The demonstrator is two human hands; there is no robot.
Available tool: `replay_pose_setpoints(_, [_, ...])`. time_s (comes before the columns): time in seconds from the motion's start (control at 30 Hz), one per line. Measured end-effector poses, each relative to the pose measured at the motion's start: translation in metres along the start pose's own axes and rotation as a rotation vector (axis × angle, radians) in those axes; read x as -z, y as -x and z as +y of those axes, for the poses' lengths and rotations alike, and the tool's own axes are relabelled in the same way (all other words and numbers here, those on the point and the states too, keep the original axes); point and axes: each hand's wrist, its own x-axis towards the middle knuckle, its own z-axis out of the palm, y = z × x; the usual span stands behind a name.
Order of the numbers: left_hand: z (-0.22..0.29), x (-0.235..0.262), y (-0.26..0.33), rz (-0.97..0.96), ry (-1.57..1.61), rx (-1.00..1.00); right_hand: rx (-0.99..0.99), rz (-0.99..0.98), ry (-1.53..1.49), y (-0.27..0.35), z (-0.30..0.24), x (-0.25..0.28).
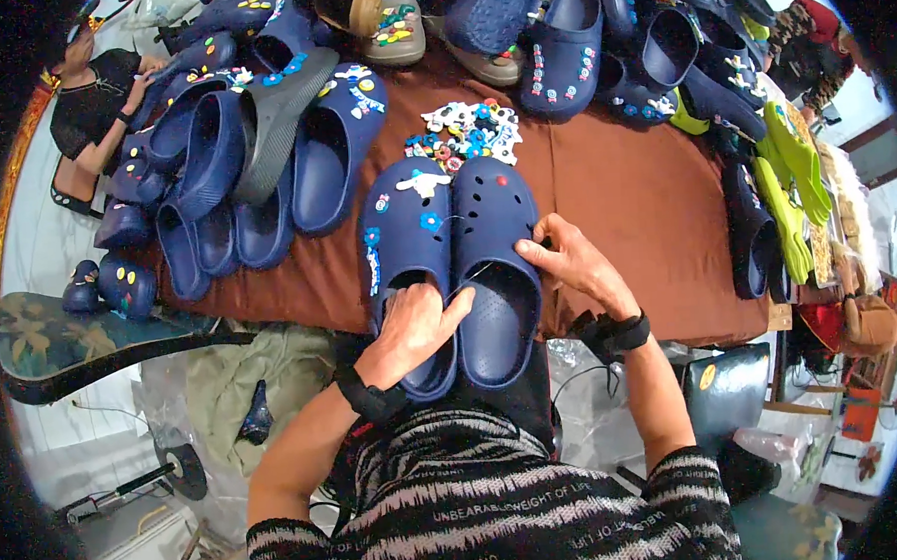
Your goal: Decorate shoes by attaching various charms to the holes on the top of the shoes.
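Note:
A pair of dark blue clogs lies side by side, toes away from me, at the table's near edge. The left clog (396,222) carries a white figure charm (423,184), a blue flower charm (430,222) and more charms along its outer side. On the right clog (501,328) a single red charm (502,182) sits among bare holes. A thin pale strand shows between the two. My left hand (411,327) has its fingers inside the left clog's opening, partly hidden, thumb toward the right clog. My right hand (571,258) grips the right clog's outer side, thumb on top.
Beyond the toes is a pile of colourful shoe charms (467,137) on the brown tablecloth (626,212). Heaps of blue clogs (323,155) stand left and along the back; lime-green clogs (794,165) lie right. Other people (96,105) are at the far left and right.

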Motion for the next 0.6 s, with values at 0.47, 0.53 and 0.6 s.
replay_pose_setpoints(0.47, [0.05, 0.086, 0.033, 0.007, -0.192, -0.219, 0.189, 0.324, 0.425, 0.005, -0.001, -0.022])
replay_pose_setpoints(0.53, [0.065, 0.089, 0.022, 0.304, -0.124, -0.314, 0.21, 0.328, 0.387, 0.005, 0.001, -0.022])
replay_pose_setpoints(0.6, [0.054, 0.075, 0.005, 0.327, -0.237, -0.479, 0.227, 0.333, 0.351, 0.006, 0.004, -0.022])
